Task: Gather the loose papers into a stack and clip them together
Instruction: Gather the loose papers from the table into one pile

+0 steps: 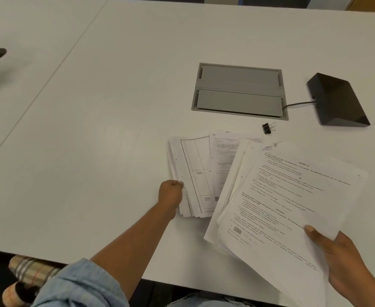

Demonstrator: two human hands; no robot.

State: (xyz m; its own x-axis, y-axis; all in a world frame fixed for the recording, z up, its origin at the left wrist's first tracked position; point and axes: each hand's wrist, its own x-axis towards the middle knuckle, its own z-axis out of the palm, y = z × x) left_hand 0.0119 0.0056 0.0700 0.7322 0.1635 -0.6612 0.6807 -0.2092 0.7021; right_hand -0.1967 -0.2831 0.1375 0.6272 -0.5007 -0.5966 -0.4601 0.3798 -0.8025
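We are mid-gather: the papers lie in two overlapping lots near the front edge of the surface (93, 129). The left grip (171, 193) is closed, pinching the left edge of the fanned bundle (195, 173); the right grip (346, 262) holds the loose sheaf (293, 196), thumb on top. We judge merging to be the step in hand; slide the bundle under the sheaf, then tap the edges square on the surface; keep both grips firm, since fanned sheets slip. The binder clip (268, 128) lies just beyond the papers, untouched.
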